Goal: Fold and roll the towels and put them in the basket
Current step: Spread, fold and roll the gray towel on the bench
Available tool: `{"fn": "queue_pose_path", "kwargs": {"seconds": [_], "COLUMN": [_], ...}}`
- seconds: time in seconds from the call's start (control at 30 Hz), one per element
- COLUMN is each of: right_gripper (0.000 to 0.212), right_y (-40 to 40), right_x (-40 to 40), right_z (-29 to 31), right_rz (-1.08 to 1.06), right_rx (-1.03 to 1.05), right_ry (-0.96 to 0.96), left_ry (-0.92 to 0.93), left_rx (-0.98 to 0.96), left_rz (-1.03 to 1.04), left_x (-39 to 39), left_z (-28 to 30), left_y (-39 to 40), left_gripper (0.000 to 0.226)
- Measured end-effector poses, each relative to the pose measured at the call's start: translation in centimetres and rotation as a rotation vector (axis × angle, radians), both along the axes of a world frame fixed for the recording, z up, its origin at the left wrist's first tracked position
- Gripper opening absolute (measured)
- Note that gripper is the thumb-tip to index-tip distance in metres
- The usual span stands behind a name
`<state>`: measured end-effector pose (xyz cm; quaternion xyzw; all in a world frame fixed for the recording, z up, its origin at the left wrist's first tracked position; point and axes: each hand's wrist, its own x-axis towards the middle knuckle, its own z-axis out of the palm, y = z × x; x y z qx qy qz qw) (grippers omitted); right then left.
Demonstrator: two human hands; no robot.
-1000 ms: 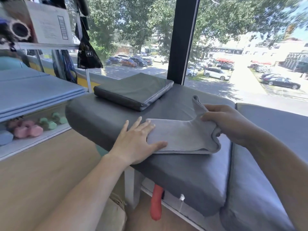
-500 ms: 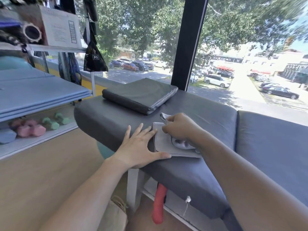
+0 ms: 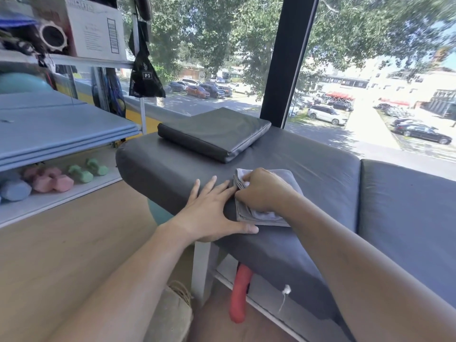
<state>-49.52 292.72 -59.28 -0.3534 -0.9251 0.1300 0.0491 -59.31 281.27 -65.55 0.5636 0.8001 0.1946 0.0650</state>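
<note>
A gray towel [image 3: 287, 176], folded small, lies near the front edge of a dark padded bench [image 3: 308, 164]. The right hand [image 3: 265, 190] rests on it with fingers curled, gripping its left edge. The left hand [image 3: 209, 208] lies flat at the towel's 9 o'clock, fingers straight, tips touching the cloth. A black cushion [image 3: 214, 132] sits at 11 o'clock, well apart. Colored dumbbells [image 3: 61, 177] fill the shelf [image 3: 37, 206] at far left. A woven basket's rim [image 3: 181, 291] peeks out below, at 7 o'clock, partly behind the left forearm.

Pale grey towel [image 3: 287, 176], dark grey bench [image 3: 308, 164] and cushion [image 3: 217, 132] — pink, green dumbbells [image 3: 81, 172], red roller [image 3: 240, 292].
</note>
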Motion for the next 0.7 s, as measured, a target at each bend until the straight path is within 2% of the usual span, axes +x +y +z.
{"fn": "queue_pose_path", "kwargs": {"seconds": [0.07, 0.17, 0.23, 0.3, 0.4, 0.5, 0.6, 0.7], "right_gripper": [0.024, 0.055, 0.054, 0.039, 0.027, 0.039, 0.063, 0.065], "right_y": [0.0, 0.7, 2.0, 3.5, 5.6, 6.8, 6.8, 6.2], "right_x": [0.3, 1.2, 2.6, 4.4, 7.4, 9.9, 11.5, 12.0], "right_z": [0.3, 1.3, 2.2, 3.1, 2.9, 1.3, -1.2, -3.2], "right_rz": [0.008, 0.000, 0.002, 0.024, 0.082, 0.162, 0.301, 0.341], "right_rx": [-0.040, -0.310, -0.327, -0.220, -0.048, 0.088, 0.203, 0.238], "right_ry": [0.030, 0.281, 0.448, 0.530, 0.459, 0.345, 0.252, 0.255], "left_ry": [-0.022, -0.097, -0.146, -0.215, -0.279, -0.238, -0.118, 0.011], "left_rx": [-0.020, -0.050, -0.047, 0.012, 0.220, 0.358, 0.391, 0.270], "left_rz": [-0.007, 0.006, 0.053, 0.136, 0.182, 0.152, 0.058, -0.025], "left_x": [-0.1, 0.0, 0.4, 1.0, 1.8, 2.9, 3.6, 3.3], "left_z": [0.2, 0.8, 1.3, 1.6, 2.2, 3.0, 2.8, 2.2], "left_y": [0.1, 0.3, 0.6, 0.9, 1.0, 1.4, 2.6, 3.5], "left_gripper": [0.113, 0.122, 0.128, 0.112, 0.072, 0.052, 0.051, 0.078]}}
